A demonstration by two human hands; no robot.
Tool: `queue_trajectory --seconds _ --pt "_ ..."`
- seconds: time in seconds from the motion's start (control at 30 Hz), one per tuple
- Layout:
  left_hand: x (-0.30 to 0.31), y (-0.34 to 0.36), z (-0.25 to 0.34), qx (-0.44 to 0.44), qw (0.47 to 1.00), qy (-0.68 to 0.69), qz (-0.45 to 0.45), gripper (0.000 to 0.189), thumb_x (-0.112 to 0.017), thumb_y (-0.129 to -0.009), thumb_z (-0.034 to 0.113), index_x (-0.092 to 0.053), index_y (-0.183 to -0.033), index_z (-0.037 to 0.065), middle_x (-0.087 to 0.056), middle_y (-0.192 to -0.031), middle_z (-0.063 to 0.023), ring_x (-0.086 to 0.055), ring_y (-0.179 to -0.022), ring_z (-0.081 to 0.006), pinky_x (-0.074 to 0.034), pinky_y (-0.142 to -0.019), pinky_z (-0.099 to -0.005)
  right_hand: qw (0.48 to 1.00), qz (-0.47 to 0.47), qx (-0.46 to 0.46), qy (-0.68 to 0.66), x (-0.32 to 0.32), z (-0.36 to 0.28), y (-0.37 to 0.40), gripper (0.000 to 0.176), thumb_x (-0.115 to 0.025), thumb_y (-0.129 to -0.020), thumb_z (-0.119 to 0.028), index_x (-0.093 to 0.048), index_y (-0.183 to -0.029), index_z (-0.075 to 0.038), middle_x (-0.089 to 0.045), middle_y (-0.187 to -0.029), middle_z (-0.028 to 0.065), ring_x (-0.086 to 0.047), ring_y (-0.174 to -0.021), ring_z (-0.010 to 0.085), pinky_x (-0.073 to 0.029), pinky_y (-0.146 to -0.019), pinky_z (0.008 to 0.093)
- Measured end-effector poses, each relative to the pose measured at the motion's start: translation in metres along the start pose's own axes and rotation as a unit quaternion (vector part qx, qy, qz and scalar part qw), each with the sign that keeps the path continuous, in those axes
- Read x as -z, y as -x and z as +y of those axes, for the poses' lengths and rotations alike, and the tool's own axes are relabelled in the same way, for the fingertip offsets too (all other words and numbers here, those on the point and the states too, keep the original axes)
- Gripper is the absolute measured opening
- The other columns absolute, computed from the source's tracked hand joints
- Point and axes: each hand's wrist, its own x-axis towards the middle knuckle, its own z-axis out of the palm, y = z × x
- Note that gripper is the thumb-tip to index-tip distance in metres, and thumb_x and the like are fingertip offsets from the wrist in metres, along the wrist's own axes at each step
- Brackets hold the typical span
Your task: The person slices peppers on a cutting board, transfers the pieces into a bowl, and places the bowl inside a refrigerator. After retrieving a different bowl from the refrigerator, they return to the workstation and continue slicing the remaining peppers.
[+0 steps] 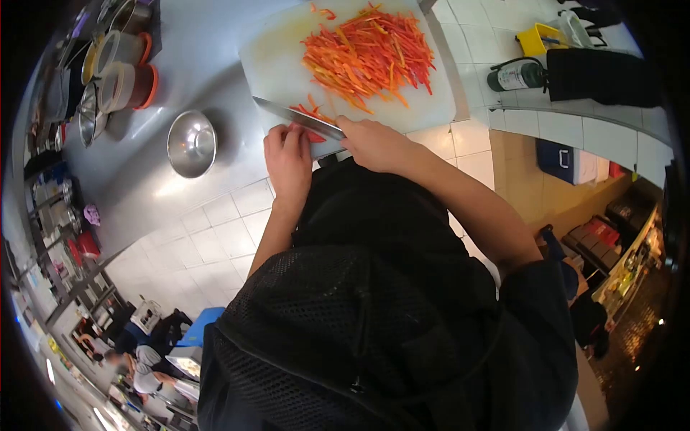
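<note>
My right hand [375,145] is closed round the handle of a large knife [302,119], its blade pointing left across the near edge of the white cutting board [273,57]. Beneath and beside the blade lies a red pepper piece [314,136], pressed by the bent fingers of my left hand [289,161]. A few cut strips rest just beyond the blade. Farther up the board spreads a big pile of thin red and orange pepper strips [370,54].
An empty metal bowl [192,144] stands on the steel counter [165,79] to the left. Behind it are lidless-looking containers [118,87] with orange rims. A fire extinguisher [517,76] and yellow bucket [540,39] are at upper right. Another person [147,370] is at lower left.
</note>
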Motion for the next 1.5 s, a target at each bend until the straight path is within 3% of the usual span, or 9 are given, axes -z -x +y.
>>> queue_trajectory --seconds 0.13,0.2,0.33,0.43,0.9,1.13,1.2,1.4,1.5 --pt "0.002 0.012 0.0 0.044 0.999 -0.014 -0.003 0.019 -0.069 -0.093 0.005 -0.073 -0.112 0.002 -0.063 -0.111 -0.0143 -0.061 -0.1 -0.033 -0.052 -0.088 -0.0425 0.999 -0.027 0.036 -0.024 0.021 0.028 -0.001 0.024 -0.06 -0.102 -0.018 -0.055 -0.117 0.0 -0.067 -0.093 0.0264 -0.065 -0.095 0.0473 -0.05 -0.082 0.0559" --pt "-0.002 0.015 -0.003 0.06 0.998 0.011 -0.007 0.02 -0.069 -0.093 0.006 -0.073 -0.113 0.003 -0.063 -0.112 -0.0145 -0.061 -0.101 -0.0325 -0.052 -0.089 -0.0419 0.995 0.055 0.086 0.003 0.04 0.043 0.005 0.023 -0.06 -0.102 -0.018 -0.055 -0.112 0.001 -0.067 -0.091 0.0257 -0.065 -0.092 0.0471 -0.05 -0.081 0.0549" --pt "-0.009 0.007 -0.006 0.032 0.999 0.03 0.015 0.02 -0.069 -0.093 0.004 -0.073 -0.112 0.002 -0.064 -0.111 -0.0138 -0.062 -0.101 -0.0326 -0.053 -0.089 -0.0413 0.994 0.062 -0.062 0.07 0.057 0.016 0.003 0.018 -0.058 -0.101 -0.014 -0.052 -0.11 0.0 -0.067 -0.085 0.0264 -0.066 -0.086 0.0475 -0.052 -0.076 0.0556" --pt "-0.015 -0.007 -0.006 0.025 0.999 0.032 0.019 0.02 -0.069 -0.092 0.004 -0.074 -0.111 0.001 -0.066 -0.111 -0.014 -0.063 -0.101 -0.0335 -0.053 -0.089 -0.042 0.988 0.11 0.015 0.106 0.037 -0.005 0.018 0.018 -0.055 -0.101 -0.011 -0.05 -0.115 -0.001 -0.067 -0.085 0.0271 -0.067 -0.085 0.0471 -0.052 -0.074 0.056" --pt "-0.008 -0.024 0.005 0.053 0.998 0.01 -0.041 0.015 -0.068 -0.088 0.0 -0.071 -0.103 0.0 -0.065 -0.108 -0.0121 -0.06 -0.095 -0.0351 -0.052 -0.084 -0.0443 0.989 -0.058 -0.029 0.135 0.046 -0.058 0.076 0.045 -0.055 -0.085 0.002 -0.044 -0.128 0.007 -0.066 -0.083 0.0243 -0.067 -0.077 0.0441 -0.056 -0.072 0.0526" --pt "-0.01 -0.024 0.002 0.032 0.999 0.007 -0.027 0.013 -0.068 -0.09 0.001 -0.072 -0.102 0.0 -0.066 -0.109 -0.0122 -0.06 -0.096 -0.0352 -0.052 -0.085 -0.0442 0.983 -0.076 -0.055 0.157 0.036 -0.044 0.067 0.045 -0.053 -0.086 0.002 -0.044 -0.13 0.007 -0.066 -0.086 0.025 -0.067 -0.079 0.0447 -0.054 -0.072 0.0536" --pt "-0.01 -0.024 0.005 0.024 0.999 0.003 -0.029 0.013 -0.068 -0.09 0.001 -0.072 -0.102 0.0 -0.066 -0.109 -0.0122 -0.06 -0.096 -0.035 -0.052 -0.085 -0.0441 0.996 0.023 0.004 0.091 0.011 -0.009 0.051 0.039 -0.052 -0.089 0.001 -0.046 -0.127 0.004 -0.066 -0.086 0.0251 -0.067 -0.081 0.0456 -0.053 -0.073 0.0548" --pt "-0.01 -0.023 -0.002 0.025 0.999 0.019 -0.022 0.015 -0.067 -0.089 0.0 -0.073 -0.102 0.0 -0.069 -0.107 -0.0144 -0.064 -0.099 -0.0367 -0.053 -0.087 -0.0451 0.991 0.07 0.019 0.117 0.012 -0.007 0.002 0.034 -0.052 -0.091 0.001 -0.048 -0.124 -0.002 -0.068 -0.088 0.024 -0.069 -0.085 0.0451 -0.053 -0.074 0.0552" --pt "-0.013 -0.021 0.0 0.008 1.0 0.024 -0.003 0.016 -0.066 -0.089 -0.001 -0.073 -0.103 0.001 -0.068 -0.105 -0.014 -0.064 -0.097 -0.0366 -0.053 -0.086 -0.0449 0.988 0.001 -0.012 0.151 0.035 -0.03 0.023 0.038 -0.053 -0.09 0.001 -0.046 -0.128 0.001 -0.069 -0.088 0.0243 -0.069 -0.084 0.0451 -0.054 -0.074 0.0547"
